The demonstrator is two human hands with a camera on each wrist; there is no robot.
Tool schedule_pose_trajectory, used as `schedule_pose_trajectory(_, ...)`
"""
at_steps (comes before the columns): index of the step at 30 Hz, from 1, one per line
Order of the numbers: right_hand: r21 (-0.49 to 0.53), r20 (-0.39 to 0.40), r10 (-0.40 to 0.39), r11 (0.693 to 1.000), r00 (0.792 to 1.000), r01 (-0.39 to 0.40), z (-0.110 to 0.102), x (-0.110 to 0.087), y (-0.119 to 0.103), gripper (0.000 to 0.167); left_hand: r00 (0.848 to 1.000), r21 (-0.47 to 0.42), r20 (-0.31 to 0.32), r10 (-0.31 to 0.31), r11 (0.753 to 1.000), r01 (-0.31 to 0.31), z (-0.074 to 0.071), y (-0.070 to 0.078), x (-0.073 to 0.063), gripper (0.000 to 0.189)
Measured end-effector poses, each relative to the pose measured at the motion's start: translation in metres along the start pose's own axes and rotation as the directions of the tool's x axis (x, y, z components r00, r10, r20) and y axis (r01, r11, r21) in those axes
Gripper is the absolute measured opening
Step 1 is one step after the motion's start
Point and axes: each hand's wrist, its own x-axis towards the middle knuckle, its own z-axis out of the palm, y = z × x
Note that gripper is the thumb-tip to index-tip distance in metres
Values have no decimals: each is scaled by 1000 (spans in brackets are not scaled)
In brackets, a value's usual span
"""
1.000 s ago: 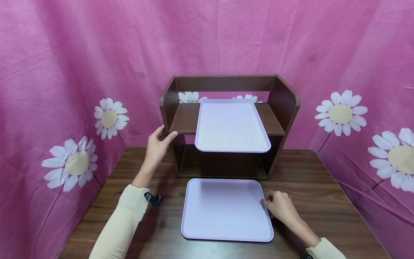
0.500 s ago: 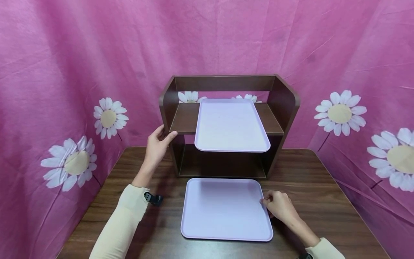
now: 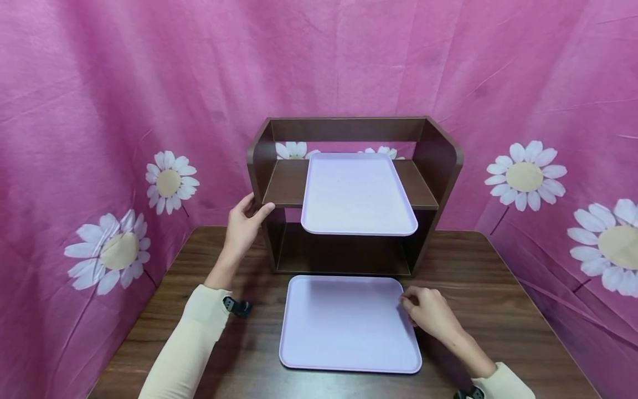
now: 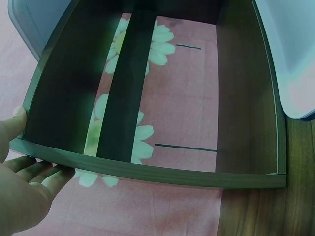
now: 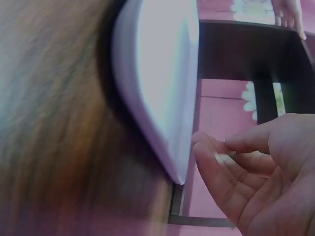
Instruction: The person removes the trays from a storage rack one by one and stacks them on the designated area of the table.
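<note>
Grip, left hand [image 3: 241, 228]: pinching the left side panel [image 3: 260, 166] of the brown shelf unit [image 3: 349, 129], thumb at the front edge by the middle board [image 3: 284, 187], fingers against the outer face. Grip, right hand [image 3: 432, 315]: fingers loosely bent, thumb close to the forefinger, nothing seen held between them; placed at the right rim of the lower tray [image 3: 349, 324], contact with that rim not certain from these views. Lower tray: pale lilac, rounded corners, flat on the wooden table [image 3: 478, 310] just before the shelf unit, a long side toward the person. Upper tray [image 3: 358, 194]: like colour, lying lengthwise on the middle board, front end projecting beyond its edge above the lower compartment; neither hand on it. Backdrop: pink cloth [image 3: 124, 66] printed with white daisies. Handling notes, by judgement: step in hand appears to be steadying the unit with one hand while the other tends the lower tray. Light, even pressure at the panel is best; a hard pull could shift the unit and disturb the overhanging upper tray. For the lower tray, a shallow rim pinch near mid-side with small, level movements; forward travel is limited by the unit's base.
</note>
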Motion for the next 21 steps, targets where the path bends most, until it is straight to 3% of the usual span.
schedule_pose_trajectory(5, 54, 44, -58, 997, 997, 56, -5, 2, -10, 10, 1000, 2, -5, 10, 1000, -10, 0, -1, 0, 58)
schedule_pose_trajectory(9, 164, 74, -69, 985, 995, 56, -13, 3, -23, 11, 1000, -5, -1, 13, 1000, -13, -1, -1, 0, 58)
schedule_pose_trajectory(17, 357, 96, -39, 934, 995, 2, -30, 4, -52, 13, 1000, -11, 4, 12, 1000, -12, -1, 0, 0, 58)
schedule_pose_trajectory(21, 453, 132, -67, 891, 989, 0, -37, 5, -64, 22, 1000, -4, 6, 2, 1000, -2, -2, -1, 0, 59)
